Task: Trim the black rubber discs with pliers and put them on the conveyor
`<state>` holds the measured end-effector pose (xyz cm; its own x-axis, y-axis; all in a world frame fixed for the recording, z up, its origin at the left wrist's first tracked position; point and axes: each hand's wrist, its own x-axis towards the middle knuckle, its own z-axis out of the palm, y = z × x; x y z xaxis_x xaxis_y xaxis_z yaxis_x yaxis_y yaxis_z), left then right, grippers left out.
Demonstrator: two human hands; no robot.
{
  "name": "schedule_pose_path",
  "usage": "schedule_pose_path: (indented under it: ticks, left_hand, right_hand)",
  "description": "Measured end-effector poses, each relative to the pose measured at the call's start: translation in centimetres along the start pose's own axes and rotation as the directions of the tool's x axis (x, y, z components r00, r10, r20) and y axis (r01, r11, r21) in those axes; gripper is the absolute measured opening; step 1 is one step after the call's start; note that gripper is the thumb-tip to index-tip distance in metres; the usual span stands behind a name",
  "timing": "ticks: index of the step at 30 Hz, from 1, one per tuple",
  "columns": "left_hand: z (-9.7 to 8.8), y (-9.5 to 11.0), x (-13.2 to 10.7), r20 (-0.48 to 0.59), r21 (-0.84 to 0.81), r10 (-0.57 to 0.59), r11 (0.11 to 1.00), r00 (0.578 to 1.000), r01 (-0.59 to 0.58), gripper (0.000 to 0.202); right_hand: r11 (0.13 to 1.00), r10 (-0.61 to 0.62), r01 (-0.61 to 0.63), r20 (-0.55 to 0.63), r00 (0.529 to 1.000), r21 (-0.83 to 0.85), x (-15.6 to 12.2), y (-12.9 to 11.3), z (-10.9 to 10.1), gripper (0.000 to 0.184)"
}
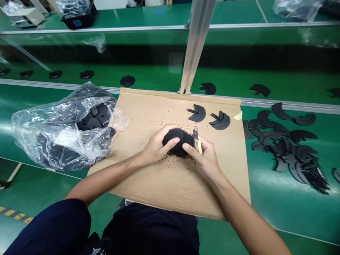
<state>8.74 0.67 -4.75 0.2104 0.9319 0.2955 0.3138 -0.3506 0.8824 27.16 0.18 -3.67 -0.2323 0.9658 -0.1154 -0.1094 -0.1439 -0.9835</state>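
The left hand (156, 147) grips a rounded black piece, perhaps foam (176, 141), its fingers wrapped over the top. The right hand (205, 159) closes on a small utility knife (197, 141) with a pale handle, while its fingers press against the black piece. Its blade stands up beside them, though the point where it meets the piece is hard to make out. The black piece sits above a cardboard sheet (170, 184) scattered with black crumbs. Two crescent pieces (209, 119) already lie on the sheet, each with a narrow strip attached. More crescents form a heap (287, 145) on the green surface (265, 212), and others line up beyond a metal rail (127, 80). A clear plastic bag (61, 131) holds further black pieces, their number hidden by the folds.
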Motion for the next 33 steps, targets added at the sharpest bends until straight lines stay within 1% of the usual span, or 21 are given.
schedule_pose_path:
  ticks: [2, 4, 6, 8, 10, 12, 14, 16, 19, 23, 26, 28, 30, 33]
  left_hand:
    - [0.0, 0.0, -0.5, 0.052, -0.072, -0.080, 0.994, 0.995, 0.084, 0.032]
    - [-0.3, 0.0, -0.9, 0.089, -0.116, -0.108, 0.986, 0.990, 0.118, 0.032]
    - [-0.8, 0.0, -0.9, 0.090, -0.073, -0.048, 0.996, 0.995, 0.055, 0.029]
    - [-1.4, 0.0, -0.8, 0.095, 0.015, 0.052, 0.998, 0.994, -0.053, 0.024]
    - [-1.8, 0.0, -0.7, 0.141, 0.080, 0.139, 0.985, 0.980, -0.151, 0.020]
    - [-1.9, -0.1, -0.8, 0.204, 0.100, 0.195, 0.971, 0.959, -0.219, 0.018]
    - [-1.8, -0.1, -1.0, 0.228, 0.095, 0.210, 0.967, 0.951, -0.237, 0.018]
    - [-1.7, -0.2, -1.2, 0.182, 0.075, 0.169, 0.980, 0.969, -0.185, 0.022]
    - [-1.7, -0.2, -1.4, 0.066, 0.013, 0.102, 0.995, 0.993, -0.103, 0.027]
    - [-1.9, -0.3, -1.4, -0.025, -0.069, 0.097, 0.993, 0.995, -0.098, 0.024]
    - [-1.9, -0.3, -1.5, -0.049, -0.129, 0.064, 0.989, 0.997, -0.070, 0.025]
    - [-2.0, -0.4, -1.5, -0.054, -0.166, 0.076, 0.983, 0.996, -0.084, 0.025]
    - [-2.0, -0.5, -1.5, -0.070, -0.167, 0.118, 0.978, 0.991, -0.128, 0.026]
    - [-2.3, -0.5, -1.5, -0.081, -0.092, 0.202, 0.973, 0.976, -0.209, 0.025]
  right_hand:
    - [0.997, -0.015, 0.017, 0.020, 1.000, -0.077, 0.0, -0.2, 0.0, 0.035]
    - [0.988, -0.042, 0.047, 0.039, 0.998, -0.149, 0.1, -0.2, 0.1, 0.034]
    - [0.972, -0.103, 0.106, 0.025, 0.994, -0.209, 0.1, -0.2, 0.3, 0.033]
    - [0.944, -0.191, 0.180, -0.014, 0.981, -0.275, 0.1, -0.1, 0.5, 0.031]
    - [0.909, -0.276, 0.248, -0.037, 0.961, -0.335, 0.1, 0.1, 0.5, 0.029]
    - [0.879, -0.327, 0.302, -0.005, 0.945, -0.370, 0.0, 0.2, 0.4, 0.024]
    - [0.850, -0.355, 0.345, 0.052, 0.934, -0.398, -0.1, 0.2, 0.3, 0.019]
    - [0.823, -0.372, 0.372, 0.087, 0.924, -0.430, -0.2, 0.2, 0.2, 0.016]
    - [0.805, -0.408, 0.398, 0.077, 0.910, -0.440, -0.3, 0.2, 0.2, 0.012]
    - [0.808, -0.434, 0.437, 0.103, 0.895, -0.395, -0.3, 0.5, 0.5, 0.009]
    - [0.793, -0.457, 0.458, 0.105, 0.883, -0.401, -0.4, 0.8, 0.8, 0.012]
    - [0.781, -0.474, 0.472, 0.104, 0.874, -0.408, -0.5, 1.0, 0.9, 0.014]
    - [0.769, -0.487, 0.489, 0.117, 0.865, -0.413, -0.5, 1.2, 0.9, 0.014]
    - [0.737, -0.508, 0.520, 0.153, 0.847, -0.432, -0.4, 1.5, 0.8, 0.015]
